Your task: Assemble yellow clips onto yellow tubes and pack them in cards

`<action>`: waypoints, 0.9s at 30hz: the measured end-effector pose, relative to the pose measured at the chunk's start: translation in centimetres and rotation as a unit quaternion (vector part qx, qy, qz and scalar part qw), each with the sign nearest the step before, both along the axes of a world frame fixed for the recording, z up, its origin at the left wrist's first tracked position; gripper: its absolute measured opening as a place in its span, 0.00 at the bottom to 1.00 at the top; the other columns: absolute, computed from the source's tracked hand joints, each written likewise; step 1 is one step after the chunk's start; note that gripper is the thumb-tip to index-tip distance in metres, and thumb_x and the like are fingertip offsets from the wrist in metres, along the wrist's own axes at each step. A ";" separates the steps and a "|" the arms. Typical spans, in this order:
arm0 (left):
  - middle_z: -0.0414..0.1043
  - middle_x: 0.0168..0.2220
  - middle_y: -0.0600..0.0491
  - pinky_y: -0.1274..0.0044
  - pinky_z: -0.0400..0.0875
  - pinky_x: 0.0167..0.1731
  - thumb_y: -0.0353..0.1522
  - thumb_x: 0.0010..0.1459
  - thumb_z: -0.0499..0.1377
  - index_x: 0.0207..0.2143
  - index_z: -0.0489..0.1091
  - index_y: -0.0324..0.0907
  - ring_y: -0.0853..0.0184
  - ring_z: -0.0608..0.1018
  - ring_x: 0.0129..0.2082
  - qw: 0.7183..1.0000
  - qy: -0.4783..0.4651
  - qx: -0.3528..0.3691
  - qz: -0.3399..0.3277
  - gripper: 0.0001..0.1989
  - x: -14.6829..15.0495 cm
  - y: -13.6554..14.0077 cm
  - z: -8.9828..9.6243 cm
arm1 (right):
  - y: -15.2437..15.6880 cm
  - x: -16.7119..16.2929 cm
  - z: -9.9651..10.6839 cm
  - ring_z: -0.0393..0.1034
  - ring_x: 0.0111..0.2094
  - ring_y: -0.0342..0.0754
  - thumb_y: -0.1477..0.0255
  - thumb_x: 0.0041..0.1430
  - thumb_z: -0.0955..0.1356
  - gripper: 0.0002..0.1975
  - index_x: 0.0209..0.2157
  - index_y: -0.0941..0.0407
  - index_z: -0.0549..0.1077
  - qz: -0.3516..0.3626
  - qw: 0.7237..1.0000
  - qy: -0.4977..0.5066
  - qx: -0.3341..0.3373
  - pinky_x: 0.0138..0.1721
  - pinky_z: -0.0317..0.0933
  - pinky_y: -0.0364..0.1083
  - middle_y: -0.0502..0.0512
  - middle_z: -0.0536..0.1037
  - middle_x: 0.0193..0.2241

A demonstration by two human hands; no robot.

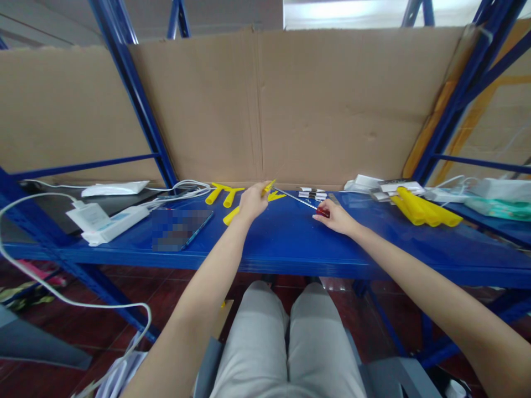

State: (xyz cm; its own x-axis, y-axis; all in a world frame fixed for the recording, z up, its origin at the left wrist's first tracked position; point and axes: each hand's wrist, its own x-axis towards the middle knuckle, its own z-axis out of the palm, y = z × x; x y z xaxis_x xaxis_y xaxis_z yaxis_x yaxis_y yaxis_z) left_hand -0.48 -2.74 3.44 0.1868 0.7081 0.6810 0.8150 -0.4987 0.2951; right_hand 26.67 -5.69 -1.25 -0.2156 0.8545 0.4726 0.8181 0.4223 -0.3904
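My left hand [253, 201] is closed around a small yellow plastic piece [269, 186], mostly hidden by the fingers. My right hand [335, 218] grips the red handle of a screwdriver [296, 198]. Its long metal shaft points left, with the tip close to the yellow piece; whether they touch I cannot tell. Under and beside my left hand lies another yellow part [230, 216], partly covered by the hand. Two yellow Y-shaped parts [229, 199] rest further left. Behind the screwdriver are small black-and-white items [312, 193], too small to name.
On the left of the blue shelf [286, 243] lie a tablet-like device [182, 229], a white power strip [116, 224] and cables. Several yellow tubular pieces [427, 209] and white packages [367, 182] sit at the right. A cardboard panel [323, 110] stands along the back, between blue posts.
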 end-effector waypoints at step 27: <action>0.77 0.47 0.48 0.72 0.69 0.50 0.33 0.61 0.55 0.51 0.74 0.43 0.59 0.77 0.50 0.999 -0.043 -0.016 0.000 0.17 -0.4 0.7 0.0 | -1.4 -0.9 0.7 0.72 0.31 0.50 0.64 0.61 0.64 0.09 0.37 0.54 0.68 -0.037 0.998 -0.052 0.016 0.32 0.61 0.45 0.56 0.78 0.31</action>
